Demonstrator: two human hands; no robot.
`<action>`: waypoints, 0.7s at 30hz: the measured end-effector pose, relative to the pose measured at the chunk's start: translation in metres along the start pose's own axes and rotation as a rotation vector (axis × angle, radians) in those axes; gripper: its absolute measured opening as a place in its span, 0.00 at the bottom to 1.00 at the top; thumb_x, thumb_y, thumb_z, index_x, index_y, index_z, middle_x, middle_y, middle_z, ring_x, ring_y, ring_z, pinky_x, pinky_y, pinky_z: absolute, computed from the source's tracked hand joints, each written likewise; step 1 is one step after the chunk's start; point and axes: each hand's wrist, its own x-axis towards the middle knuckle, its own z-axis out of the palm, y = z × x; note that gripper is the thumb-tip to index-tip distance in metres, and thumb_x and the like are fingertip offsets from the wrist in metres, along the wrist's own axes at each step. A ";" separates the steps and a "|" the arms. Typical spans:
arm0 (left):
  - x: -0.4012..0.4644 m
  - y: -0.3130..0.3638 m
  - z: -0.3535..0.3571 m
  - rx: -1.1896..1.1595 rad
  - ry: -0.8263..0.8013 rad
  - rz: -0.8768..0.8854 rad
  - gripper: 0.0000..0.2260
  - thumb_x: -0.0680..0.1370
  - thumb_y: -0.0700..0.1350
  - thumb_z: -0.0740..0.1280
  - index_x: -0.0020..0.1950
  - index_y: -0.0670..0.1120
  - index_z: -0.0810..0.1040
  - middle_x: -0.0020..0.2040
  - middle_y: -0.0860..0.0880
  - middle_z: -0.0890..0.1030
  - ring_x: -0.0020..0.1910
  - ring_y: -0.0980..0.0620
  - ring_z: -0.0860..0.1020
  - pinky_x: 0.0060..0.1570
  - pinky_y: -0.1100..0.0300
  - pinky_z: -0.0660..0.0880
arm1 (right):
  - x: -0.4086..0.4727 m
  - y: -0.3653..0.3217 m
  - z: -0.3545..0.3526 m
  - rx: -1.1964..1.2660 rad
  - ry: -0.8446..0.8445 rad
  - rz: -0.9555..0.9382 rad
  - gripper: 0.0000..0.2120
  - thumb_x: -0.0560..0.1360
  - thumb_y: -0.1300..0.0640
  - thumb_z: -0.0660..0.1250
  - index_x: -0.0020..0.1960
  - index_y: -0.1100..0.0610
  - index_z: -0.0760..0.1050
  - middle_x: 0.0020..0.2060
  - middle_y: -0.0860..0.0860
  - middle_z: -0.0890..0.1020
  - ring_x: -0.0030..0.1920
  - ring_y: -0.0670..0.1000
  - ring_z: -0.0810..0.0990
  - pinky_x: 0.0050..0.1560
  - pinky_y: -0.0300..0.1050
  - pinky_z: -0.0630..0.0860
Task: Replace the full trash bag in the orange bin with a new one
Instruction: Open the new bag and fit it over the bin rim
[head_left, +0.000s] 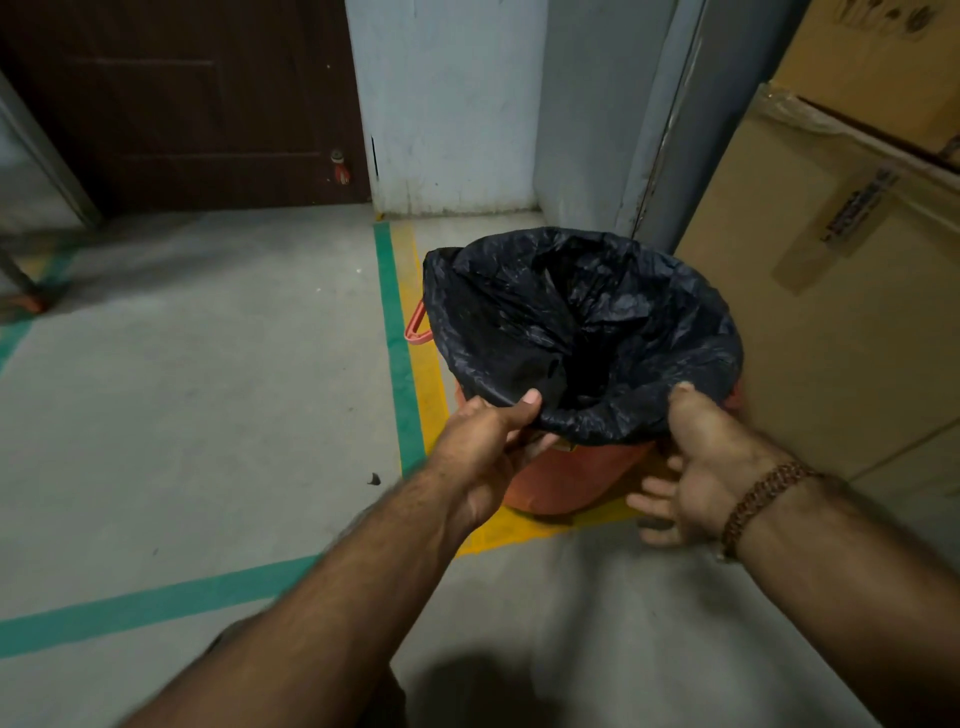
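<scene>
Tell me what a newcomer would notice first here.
The black trash bag draped over the orange bin at centre, beside stacked cardboard boxes. The left hand pinches the bag's near edge; the right hand touches it with fingers spread. Green and yellow floor tape runs past the bin.

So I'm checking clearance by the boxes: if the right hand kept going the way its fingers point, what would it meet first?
Probably the orange bin. The right hand points its open fingers left, toward the bin's lower wall, thumb on the black bag. Depth is unclear.
</scene>
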 end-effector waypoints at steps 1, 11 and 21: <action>0.000 -0.001 0.001 0.002 -0.003 0.000 0.08 0.81 0.36 0.69 0.59 0.45 0.80 0.58 0.45 0.87 0.50 0.49 0.86 0.54 0.54 0.84 | -0.007 0.005 0.005 -0.024 -0.023 0.046 0.36 0.78 0.28 0.54 0.72 0.55 0.68 0.68 0.55 0.76 0.64 0.61 0.78 0.70 0.70 0.65; -0.004 -0.012 0.006 -0.019 0.034 -0.009 0.11 0.81 0.36 0.70 0.63 0.42 0.80 0.56 0.42 0.87 0.43 0.49 0.85 0.47 0.57 0.82 | -0.016 0.024 0.055 0.225 -0.126 -0.110 0.12 0.85 0.56 0.61 0.67 0.56 0.73 0.43 0.57 0.77 0.40 0.53 0.80 0.48 0.51 0.77; -0.009 -0.019 0.011 0.207 0.151 -0.023 0.19 0.76 0.47 0.77 0.64 0.45 0.79 0.54 0.50 0.88 0.56 0.49 0.85 0.66 0.50 0.75 | 0.000 0.026 0.050 0.181 -0.042 -0.169 0.15 0.81 0.63 0.66 0.67 0.60 0.75 0.52 0.58 0.82 0.40 0.51 0.80 0.43 0.47 0.78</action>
